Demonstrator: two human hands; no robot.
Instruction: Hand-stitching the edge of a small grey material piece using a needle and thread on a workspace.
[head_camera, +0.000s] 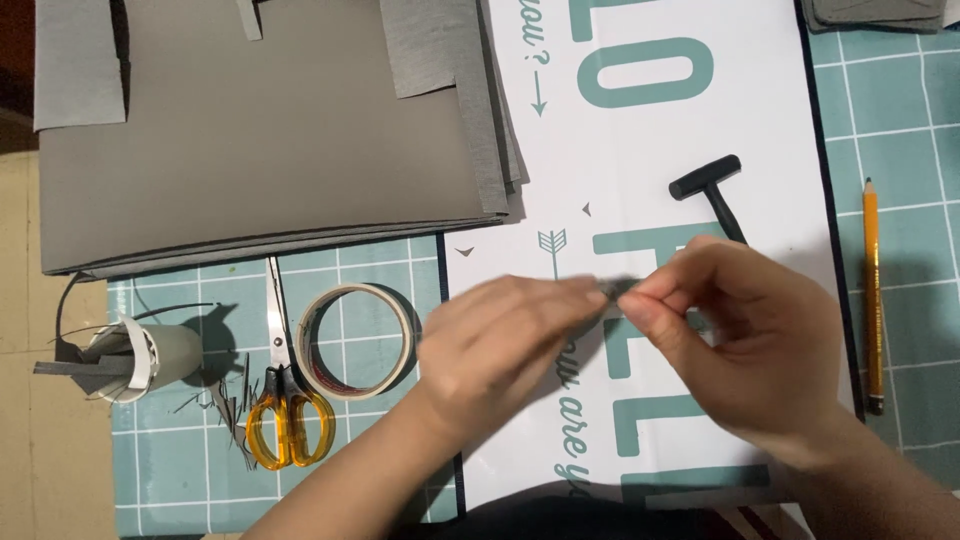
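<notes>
Both of my hands meet over the white printed sheet (640, 190), pinching one small grey strip (612, 290) between them. Going left to right: at about nine o'clock from my hands sits a paper cup (165, 355) stuffed with grey offcuts, then the orange-handled scissors (285, 400) lying with their blades toward twelve o'clock, then a roll of tape (358, 340) flat on the teal grid mat (900, 90). Stacked grey sheets (270, 150) fill the ten-to-twelve o'clock area.

My left hand (500, 345) is closed narrow, fingertips nipping the strip's left end. My right hand (735, 335) is closed the same way on the right end, thumb and forefinger pressed together. The strip is blurred, so I cannot tell its exact shape, but its long axis seems to run from nine o'clock to three o'clock, ends pointing into each grip.

I judge this to be the shaping or pulling stage on this little piece; the next move calls for a steady, even pinch so it doesn't tear or slip.

At one o'clock from my right hand lies a black T-handled tool (712, 185), and at three o'clock a yellow pencil (872, 290), tip toward twelve.
</notes>
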